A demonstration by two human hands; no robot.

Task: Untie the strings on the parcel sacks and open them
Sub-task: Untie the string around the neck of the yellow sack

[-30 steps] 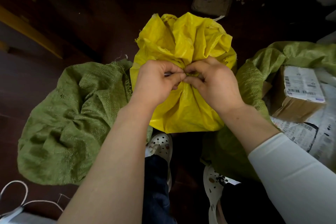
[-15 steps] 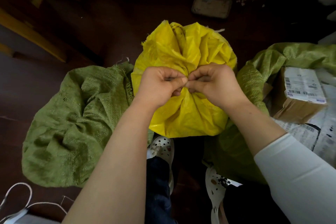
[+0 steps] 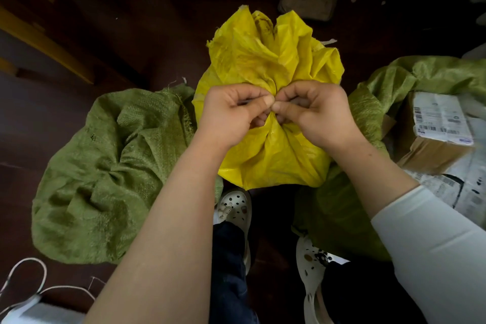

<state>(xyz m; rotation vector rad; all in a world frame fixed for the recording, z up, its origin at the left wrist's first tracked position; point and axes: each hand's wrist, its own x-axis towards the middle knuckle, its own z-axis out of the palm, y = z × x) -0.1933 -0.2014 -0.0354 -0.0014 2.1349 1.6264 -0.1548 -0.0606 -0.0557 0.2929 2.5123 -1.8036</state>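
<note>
Floor [image 3: 131, 34]: dark wood, carrying every sack.
Left green sack [image 3: 105, 171]: slumped, touching the yellow sack's left side.
Right green sack [image 3: 368, 113]: open round a labelled box [image 3: 436, 134].
Yellow sack [image 3: 273, 60]: between the green ones, neck bunched.
Left hand [image 3: 231, 116]: grip pinching the bunched neck, thumb against fingertips.
Right hand [image 3: 318, 113]: grip pinching the same neck, thumb touching the left thumb.
String: hidden under the fingers.

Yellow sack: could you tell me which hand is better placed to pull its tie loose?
Left, probably: the left hand pinches the sack's neck with something pale between its fingers; the right hand pinches opposite.
</note>
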